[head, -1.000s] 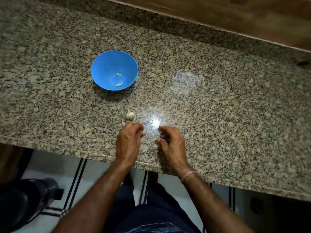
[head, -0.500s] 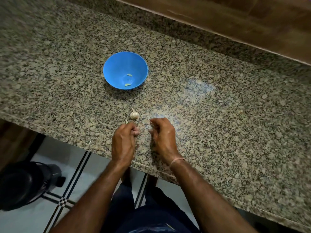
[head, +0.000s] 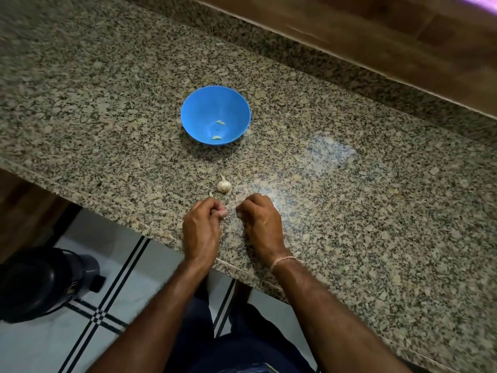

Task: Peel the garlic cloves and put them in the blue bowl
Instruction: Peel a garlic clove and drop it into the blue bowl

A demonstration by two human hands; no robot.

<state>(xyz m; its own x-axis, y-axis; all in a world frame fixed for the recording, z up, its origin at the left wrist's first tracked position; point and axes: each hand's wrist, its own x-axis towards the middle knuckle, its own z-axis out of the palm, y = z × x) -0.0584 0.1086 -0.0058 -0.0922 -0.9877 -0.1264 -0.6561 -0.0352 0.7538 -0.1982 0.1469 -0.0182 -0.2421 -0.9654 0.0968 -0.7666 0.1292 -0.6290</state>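
Note:
The blue bowl (head: 204, 111) stands on the granite counter (head: 349, 211) with two peeled cloves (head: 220, 122) inside. A small garlic bulb (head: 224, 185) lies between the bowl and my hands, with a tiny pale scrap (head: 211, 194) beside it. My left hand (head: 201, 227) rests near the counter's front edge, fingers curled, pinching a small pale garlic clove (head: 222, 213) at its fingertips. My right hand (head: 262, 222) sits just to the right of it with fingers curled. Whatever its fingertips hold is hidden.
The counter's front edge (head: 150, 227) runs right under my wrists. A raised granite ledge and wooden panel (head: 376, 36) close off the back. A black container (head: 40, 284) stands on the tiled floor at lower left.
My head has turned, so the bowl and bulb sit further right in view. My hands have drawn a little closer together and stay just below the bulb.

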